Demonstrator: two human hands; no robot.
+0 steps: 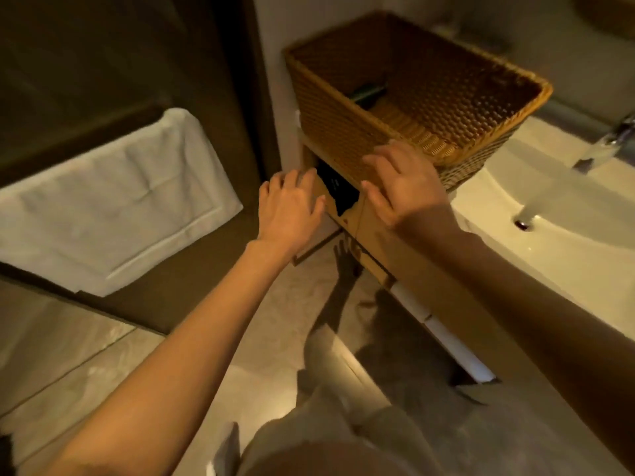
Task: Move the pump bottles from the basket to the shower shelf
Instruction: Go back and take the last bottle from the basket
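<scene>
No text, label or number is legible anywhere in this view.

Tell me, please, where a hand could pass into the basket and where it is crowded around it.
The basket is open on top; its right half, from the dark bottle at the far left to the right wall, lies bare. Its near rim is crowded: the right hand is against the front wall, and the left hand is just below, at the wooden unit.
</scene>
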